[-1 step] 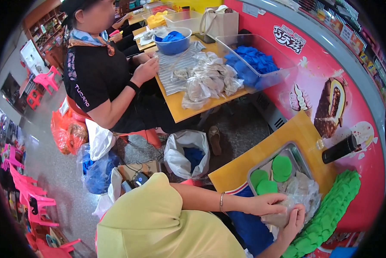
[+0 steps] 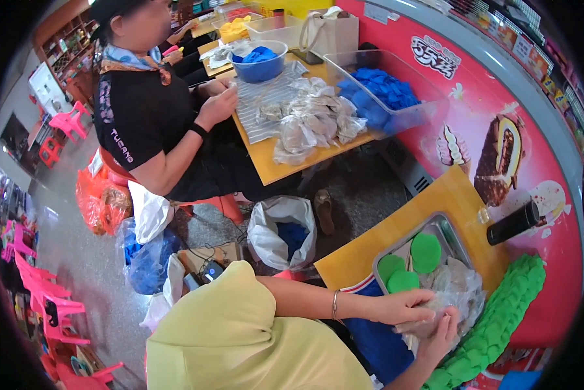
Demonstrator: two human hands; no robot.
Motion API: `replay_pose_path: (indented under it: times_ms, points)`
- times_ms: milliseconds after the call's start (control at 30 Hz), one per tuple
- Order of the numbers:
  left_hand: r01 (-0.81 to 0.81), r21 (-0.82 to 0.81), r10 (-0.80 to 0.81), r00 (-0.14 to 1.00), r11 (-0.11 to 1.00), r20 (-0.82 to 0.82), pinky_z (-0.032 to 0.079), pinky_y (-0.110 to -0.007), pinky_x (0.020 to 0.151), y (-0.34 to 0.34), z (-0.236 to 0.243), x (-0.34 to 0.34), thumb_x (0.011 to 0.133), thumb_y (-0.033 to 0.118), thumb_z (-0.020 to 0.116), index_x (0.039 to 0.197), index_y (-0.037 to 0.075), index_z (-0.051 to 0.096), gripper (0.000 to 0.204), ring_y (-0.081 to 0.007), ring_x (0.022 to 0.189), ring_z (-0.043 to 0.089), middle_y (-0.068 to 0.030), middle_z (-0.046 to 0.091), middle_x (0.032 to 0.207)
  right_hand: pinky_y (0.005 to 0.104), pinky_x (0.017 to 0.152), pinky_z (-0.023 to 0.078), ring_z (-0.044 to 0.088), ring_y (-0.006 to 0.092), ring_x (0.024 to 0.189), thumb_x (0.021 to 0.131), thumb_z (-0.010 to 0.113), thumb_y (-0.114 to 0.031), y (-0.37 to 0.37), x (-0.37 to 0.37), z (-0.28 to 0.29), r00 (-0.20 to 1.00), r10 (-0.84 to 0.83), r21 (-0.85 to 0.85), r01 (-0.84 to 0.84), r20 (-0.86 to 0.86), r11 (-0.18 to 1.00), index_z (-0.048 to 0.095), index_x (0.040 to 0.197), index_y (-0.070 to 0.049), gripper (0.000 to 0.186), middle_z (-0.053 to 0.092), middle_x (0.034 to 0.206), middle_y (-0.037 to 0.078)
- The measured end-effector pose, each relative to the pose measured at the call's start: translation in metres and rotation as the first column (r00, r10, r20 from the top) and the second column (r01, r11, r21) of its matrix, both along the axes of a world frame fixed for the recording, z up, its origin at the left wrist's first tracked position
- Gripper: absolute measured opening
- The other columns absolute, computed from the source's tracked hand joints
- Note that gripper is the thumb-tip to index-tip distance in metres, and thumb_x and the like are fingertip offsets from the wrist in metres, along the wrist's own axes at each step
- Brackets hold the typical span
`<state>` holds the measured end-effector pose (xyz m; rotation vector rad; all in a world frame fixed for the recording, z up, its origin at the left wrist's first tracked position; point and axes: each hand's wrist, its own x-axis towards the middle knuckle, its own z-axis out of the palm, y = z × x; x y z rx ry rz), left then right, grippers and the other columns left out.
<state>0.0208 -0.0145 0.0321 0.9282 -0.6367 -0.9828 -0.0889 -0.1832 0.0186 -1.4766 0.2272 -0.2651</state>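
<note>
1. Lower right: the person's left hand [image 2: 405, 307] and right hand [image 2: 444, 330] grip a pale, filmy bundle [image 2: 423, 329].
2. Above them: metal tray [image 2: 453, 235] bearing green discs [image 2: 426, 253].
3. Lower right edge: ruffled green strip [image 2: 500, 325].
4. Upper left: seated co-worker [image 2: 145, 107].
5. Upper centre: clear bin [image 2: 414, 118] containing blue pieces [image 2: 386, 90].
6. Centre: white sack [image 2: 263, 227].

Pink chairs [image 2: 69, 121] — shelves [image 2: 67, 40] (wooden, perhaps).
</note>
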Motion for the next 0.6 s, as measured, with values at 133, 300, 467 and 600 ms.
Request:
replay_pose_path:
  times_ms: [133, 300, 467, 600]
  points:
    - [-0.211, 0.015, 0.207, 0.970, 0.977, 0.130, 0.043, -0.026, 0.063, 0.000, 0.011, 0.010, 0.086, 0.017, 0.058, 0.091, 0.003, 0.054, 0.016, -0.0071, 0.075, 0.047, -0.0008, 0.052, 0.078, 0.0460, 0.105, 0.034, 0.040, 0.0261, 0.128, 0.096, 0.036, -0.048, 0.024, -0.001, -0.038, 0.993, 0.107, 0.529, -0.113, 0.041, 0.841, 0.033, 0.139, -0.007, 0.059, 0.042, 0.138, 0.011]
    - [-0.252, -0.004, 0.242, 0.925, 0.968, 0.291, 0.045, -0.023, 0.068, 0.005, 0.004, 0.026, 0.088, 0.013, 0.060, 0.100, 0.002, 0.056, 0.017, -0.0061, 0.080, 0.050, -0.0005, 0.056, 0.087, 0.0400, 0.099, 0.040, 0.049, 0.0238, 0.120, 0.095, 0.038, -0.050, 0.062, 0.024, -0.019, 0.988, 0.115, 0.834, -0.147, 0.101, 0.531, 0.035, 0.138, -0.007, 0.061, 0.049, 0.132, 0.009]
    - [-0.260, -0.001, 0.260, 0.964, 0.966, 0.050, 0.046, -0.022, 0.076, 0.003, 0.003, 0.021, 0.092, 0.013, 0.055, 0.109, 0.001, 0.054, 0.021, -0.0055, 0.086, 0.053, -0.0003, 0.059, 0.097, 0.0361, 0.090, 0.046, 0.054, 0.0187, 0.111, 0.097, 0.043, -0.035, 0.062, 0.021, -0.005, 0.997, -0.005, 0.705, 0.054, -0.071, 0.707, 0.046, 0.129, -0.008, 0.042, 0.055, 0.124, 0.007]
    - [-0.306, 0.015, 0.305, 0.944, 0.952, -0.128, 0.046, -0.022, 0.079, 0.011, -0.008, 0.019, 0.096, 0.015, 0.050, 0.114, 0.001, 0.053, 0.023, -0.0061, 0.089, 0.054, -0.0003, 0.059, 0.100, 0.0333, 0.086, 0.047, 0.056, 0.0162, 0.105, 0.098, 0.042, -0.032, 0.072, 0.026, 0.005, 0.976, -0.149, 0.779, 0.217, -0.159, 0.588, 0.048, 0.127, -0.008, 0.038, 0.058, 0.118, 0.005]
